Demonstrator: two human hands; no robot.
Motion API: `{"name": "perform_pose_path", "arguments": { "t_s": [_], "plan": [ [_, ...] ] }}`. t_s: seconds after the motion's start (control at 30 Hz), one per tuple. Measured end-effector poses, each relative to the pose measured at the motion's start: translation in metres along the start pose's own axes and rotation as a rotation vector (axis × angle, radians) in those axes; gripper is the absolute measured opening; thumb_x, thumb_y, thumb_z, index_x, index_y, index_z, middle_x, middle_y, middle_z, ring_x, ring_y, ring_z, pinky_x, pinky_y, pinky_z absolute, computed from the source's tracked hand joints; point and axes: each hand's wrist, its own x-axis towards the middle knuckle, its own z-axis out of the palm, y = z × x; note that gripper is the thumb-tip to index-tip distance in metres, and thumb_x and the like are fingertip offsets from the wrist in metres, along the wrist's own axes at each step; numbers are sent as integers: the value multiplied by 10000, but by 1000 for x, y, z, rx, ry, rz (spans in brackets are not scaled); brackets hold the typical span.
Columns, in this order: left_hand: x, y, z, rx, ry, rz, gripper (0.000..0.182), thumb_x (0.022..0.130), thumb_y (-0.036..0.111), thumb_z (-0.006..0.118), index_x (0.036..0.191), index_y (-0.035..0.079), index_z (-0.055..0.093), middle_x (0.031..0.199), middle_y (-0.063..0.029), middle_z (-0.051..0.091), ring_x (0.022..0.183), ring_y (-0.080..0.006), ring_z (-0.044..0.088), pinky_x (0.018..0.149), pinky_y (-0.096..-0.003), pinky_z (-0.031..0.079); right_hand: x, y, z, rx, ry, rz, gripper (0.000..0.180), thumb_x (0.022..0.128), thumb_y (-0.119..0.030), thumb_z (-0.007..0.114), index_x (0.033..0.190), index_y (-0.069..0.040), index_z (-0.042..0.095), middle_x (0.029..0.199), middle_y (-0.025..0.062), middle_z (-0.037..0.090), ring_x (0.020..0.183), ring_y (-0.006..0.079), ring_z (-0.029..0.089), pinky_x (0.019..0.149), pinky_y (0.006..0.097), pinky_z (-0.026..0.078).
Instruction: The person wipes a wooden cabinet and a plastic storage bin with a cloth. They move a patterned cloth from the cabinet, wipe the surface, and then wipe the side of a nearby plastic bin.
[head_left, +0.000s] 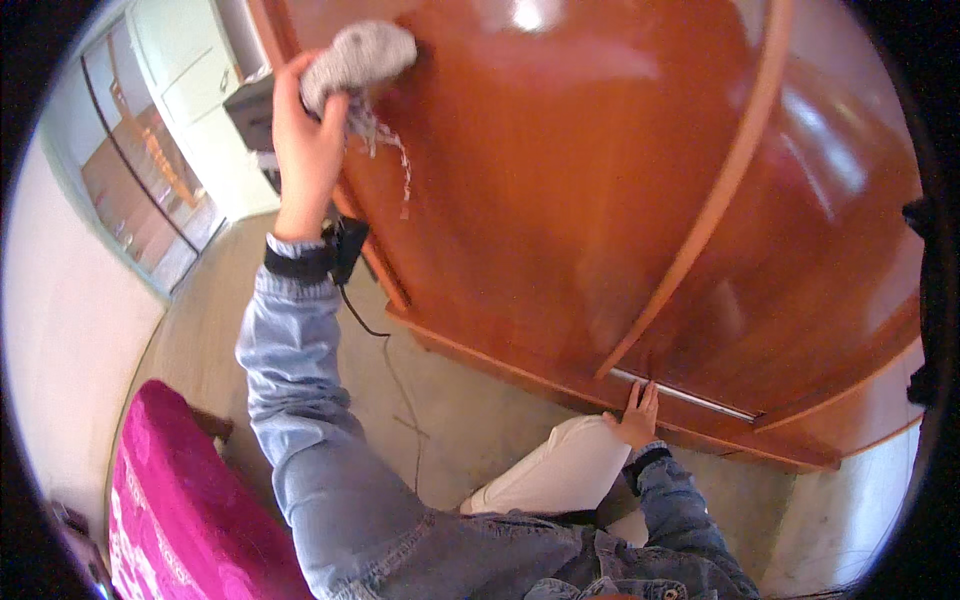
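Observation:
My left hand (311, 142) is raised at the upper left, gripping a grey knitted cloth (364, 56). Its bundled end is against or close to the glossy reddish-brown wooden wardrobe door (525, 187). Frayed strands (405, 172) dangle from the cloth below my fingers. Low down, my right hand (636, 420) lies with its fingers on the wardrobe's bottom ledge (682, 427) and holds nothing. Its fingertips are at a pale metal sliding track (697, 397). Each wrist has a black strap, and a small black device (349, 247) is fixed at the left one.
A vertical wooden strip (705, 202) divides the wardrobe front. Along the floor (397, 390) runs a thin cable. A magenta cover (195, 487) is at lower left, with a glass door (142, 165) and white cabinet (202, 97) beyond. My bent knee (562, 465) nears the ledge.

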Motion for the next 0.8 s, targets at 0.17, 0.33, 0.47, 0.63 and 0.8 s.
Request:
{"name": "perform_pose_path", "arguments": {
  "t_s": [0.17,0.33,0.47,0.63,0.8],
  "plan": [
    [128,64,38,-96,206,169,446,878,196,718,1246,6,556,1164,-169,635,1085,-235,618,943,-335,481,-1,-8,-2,-19,-77,54,1160,806,-650,636,1571,12,67,1600,346,17,1497,482,16,1198,572,95],
    [171,145,89,158,311,449,470,832,12,642,1277,-1,491,1280,-175,494,1182,-379,496,1035,-423,407,-3,-12,-4,37,-54,53,1166,797,-658,647,1569,14,88,1612,318,0,1500,473,17,1210,546,60],
    [172,173,119,167,276,478,463,840,118,699,1260,-3,545,1231,-191,552,1160,-353,539,1024,-415,422,-8,-12,-3,109,21,6,1158,795,-636,669,1565,17,103,1608,324,21,1501,467,33,1210,542,87],
    [133,186,151,38,268,468,479,769,95,745,1199,-9,562,1180,-221,544,1129,-389,518,1008,-441,404,-14,-15,-2,155,133,-3,1140,788,-610,691,1561,16,133,1601,322,74,1498,457,69,1208,538,117],
    [70,193,156,49,77,482,496,775,15,687,1235,9,501,1230,-198,506,1191,-359,486,1072,-437,354,-14,-20,0,112,102,52,1096,819,-641,636,1574,-20,140,1632,264,36,1518,413,31,1216,522,87]
  ]
}}
